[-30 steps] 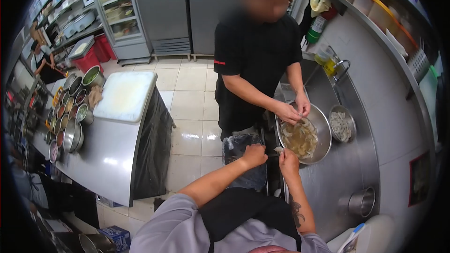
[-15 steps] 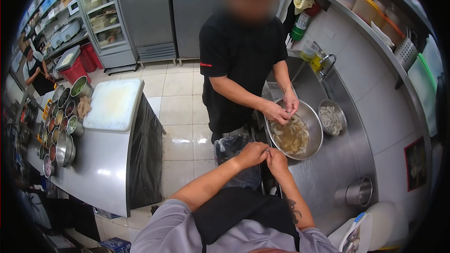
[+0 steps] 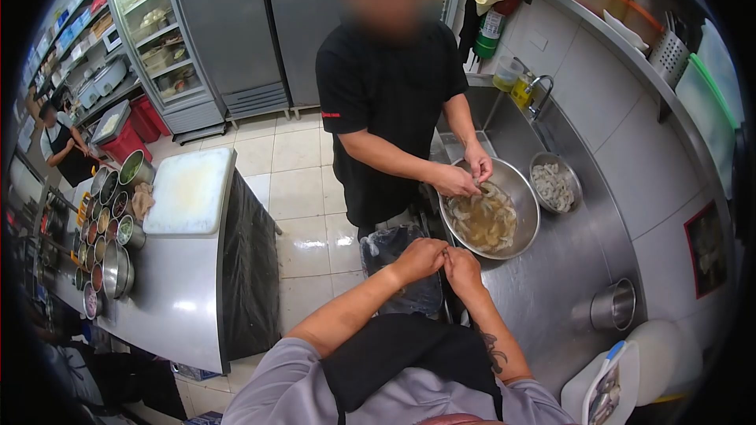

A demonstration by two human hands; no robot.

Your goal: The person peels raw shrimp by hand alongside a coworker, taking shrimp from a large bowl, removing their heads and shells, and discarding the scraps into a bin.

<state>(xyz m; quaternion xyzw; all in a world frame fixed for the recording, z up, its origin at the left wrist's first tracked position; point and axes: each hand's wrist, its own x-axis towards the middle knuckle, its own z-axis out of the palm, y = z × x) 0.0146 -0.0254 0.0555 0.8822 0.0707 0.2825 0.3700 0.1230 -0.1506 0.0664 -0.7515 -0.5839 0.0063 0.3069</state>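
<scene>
My left hand (image 3: 420,259) and my right hand (image 3: 461,269) meet at the fingertips above the edge of a black-lined bin (image 3: 417,297). Both are closed around something too small to make out. Just beyond them a large steel bowl (image 3: 529,220) holds shrimp in cloudy liquid (image 3: 482,223). To its right a smaller bowl (image 3: 577,203) contains pale shrimp (image 3: 553,187). A co-worker's hands (image 3: 471,176) pinch a small piece over the large bowl's far left side.
The co-worker (image 3: 386,79) in black stands across the bin. A steel pot (image 3: 613,305) and a white container (image 3: 622,382) are at the right. A faucet (image 3: 542,94) is behind the bowls. On the left, a counter (image 3: 177,291) bears a cutting board (image 3: 187,193) and several containers.
A second ago my hands were apart, with a shrimp at my right fingertips; now they touch. The view has shifted. The co-worker's hands remain over the large bowl.
</scene>
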